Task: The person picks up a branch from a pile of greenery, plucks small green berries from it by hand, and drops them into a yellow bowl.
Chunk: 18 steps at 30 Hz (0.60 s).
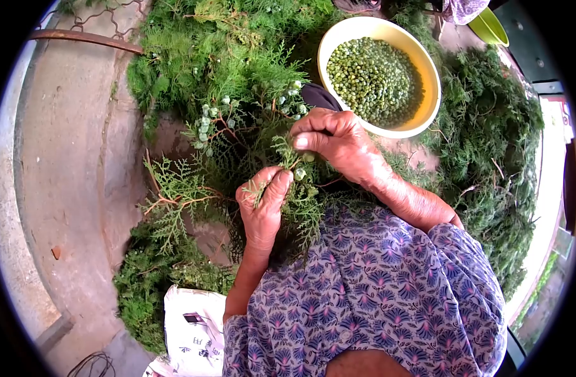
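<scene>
Concrete ground [68, 188], left hand [263, 213] pinching sprig [256, 187], right hand [338, 139] pinching green cone [308, 157]

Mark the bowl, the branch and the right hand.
bowl [430, 88], head view, bare inner wall
branch [234, 132], head view, stem with berries
right hand [341, 139], head view, back of hand

Outdoor daylight — worn grey concrete floor [68, 188], a rusty pipe [87, 39] along its far edge

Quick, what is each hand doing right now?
Left hand: closed, holding an evergreen branch.
Right hand: closed, pinching a green cone on that branch.
</scene>
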Available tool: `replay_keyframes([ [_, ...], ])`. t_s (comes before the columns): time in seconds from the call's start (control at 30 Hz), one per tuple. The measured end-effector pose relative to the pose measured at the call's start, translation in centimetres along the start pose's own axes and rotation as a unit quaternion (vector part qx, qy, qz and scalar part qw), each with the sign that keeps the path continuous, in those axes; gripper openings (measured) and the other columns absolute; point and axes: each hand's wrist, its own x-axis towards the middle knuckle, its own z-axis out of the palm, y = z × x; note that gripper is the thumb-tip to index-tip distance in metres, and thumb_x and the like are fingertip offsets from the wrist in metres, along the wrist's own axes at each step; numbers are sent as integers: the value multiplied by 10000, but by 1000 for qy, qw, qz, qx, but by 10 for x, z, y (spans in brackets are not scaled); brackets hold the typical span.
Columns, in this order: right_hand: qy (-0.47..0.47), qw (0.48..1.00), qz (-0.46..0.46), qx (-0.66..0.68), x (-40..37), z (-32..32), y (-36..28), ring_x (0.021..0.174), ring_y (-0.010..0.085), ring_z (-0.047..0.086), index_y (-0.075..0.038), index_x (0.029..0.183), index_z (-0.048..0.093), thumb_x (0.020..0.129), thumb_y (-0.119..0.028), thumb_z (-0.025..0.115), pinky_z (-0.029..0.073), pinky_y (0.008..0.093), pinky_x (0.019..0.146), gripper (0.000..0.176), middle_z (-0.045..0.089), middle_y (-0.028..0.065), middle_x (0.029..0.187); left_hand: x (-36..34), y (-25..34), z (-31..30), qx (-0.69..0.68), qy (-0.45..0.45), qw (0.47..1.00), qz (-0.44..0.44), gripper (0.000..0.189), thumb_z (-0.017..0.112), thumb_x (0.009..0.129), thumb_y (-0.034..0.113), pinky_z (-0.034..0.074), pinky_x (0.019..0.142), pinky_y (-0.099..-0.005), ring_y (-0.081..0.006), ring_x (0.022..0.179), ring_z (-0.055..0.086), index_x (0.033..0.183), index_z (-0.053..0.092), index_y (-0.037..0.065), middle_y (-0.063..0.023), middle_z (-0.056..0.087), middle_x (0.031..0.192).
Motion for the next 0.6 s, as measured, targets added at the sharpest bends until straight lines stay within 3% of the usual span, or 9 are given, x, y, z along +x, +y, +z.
replay_keyframes([
  [0.07, 42, 995, -69, -56, 4, 0, 4, 629, 104, 530, -2, 875, 642, 819, -154, 647, 447, 235, 574, 163, 580, 35, 739, 2, -3, 3, -84, 5, 996, -6, 149, 618, 843, 109, 339, 482, -214, -52, 546, 440, 844, 630, -39, 17, 546, 630],
  [0.13, 142, 963, 199, 117, 11, -21, -4, 550, 95, 491, -14, 847, 622, 861, -211, 603, 392, 225, 462, 198, 557, 33, 696, -2, -3, -1, 13, -8, 1000, 17, 142, 617, 846, 109, 349, 486, -216, -52, 546, 444, 833, 628, -32, 12, 556, 647],
  [0.23, 69, 914, 94, 389, 14, -40, 12, 512, 103, 489, -31, 872, 606, 884, -258, 564, 396, 218, 425, 231, 565, 58, 672, -2, -14, -3, -183, -1, 983, -27, 152, 615, 847, 120, 397, 489, -225, -78, 566, 515, 822, 615, -30, -29, 590, 672],
  [0.33, -3, 879, 82, 471, 9, -39, 1, 751, 174, 614, -28, 995, 564, 892, -67, 497, 489, 240, 545, 129, 607, 113, 917, -1, -11, 2, -137, 18, 990, 21, 156, 606, 849, 120, 431, 496, -243, -103, 571, 542, 813, 610, -32, -44, 582, 660],
  [0.37, -46, 869, 67, 488, 8, -39, 2, 783, 186, 617, -17, 1027, 543, 858, 16, 473, 493, 239, 566, 185, 603, 128, 951, -1, -15, 5, 28, 46, 980, 190, 153, 593, 851, 104, 451, 499, -257, -115, 559, 539, 783, 599, -33, -45, 560, 641],
  [0.4, -78, 871, 63, 480, 7, -36, 2, 768, 165, 610, -28, 993, 562, 842, -31, 566, 493, 226, 589, 151, 610, 105, 925, -1, -14, 4, 29, 44, 980, 191, 153, 593, 851, 104, 451, 499, -257, -115, 559, 539, 783, 599, -33, -45, 560, 641],
  [0.5, -45, 984, 36, 171, -8, -20, -17, 748, 129, 568, -64, 929, 634, 748, -141, 708, 481, 225, 637, 211, 611, 28, 869, -1, -1, 3, -219, 46, 974, -46, 142, 585, 842, 73, 438, 478, -248, -113, 546, 527, 757, 585, -41, -48, 553, 644],
  [0.53, -40, 987, -156, -14, 0, -12, -8, 791, 151, 562, -55, 948, 646, 725, -84, 716, 480, 260, 672, 235, 598, 27, 840, -1, -2, 3, -219, 46, 974, -46, 142, 585, 842, 73, 438, 478, -248, -113, 546, 527, 757, 585, -41, -48, 553, 644],
  [0.6, -51, 986, -144, -66, -4, -5, -12, 832, 171, 561, -44, 947, 650, 695, -46, 720, 476, 286, 695, 262, 592, 46, 825, -2, -5, 3, -238, 43, 969, -46, 143, 587, 842, 77, 433, 472, -247, -111, 547, 524, 762, 587, -40, -48, 556, 648],
])
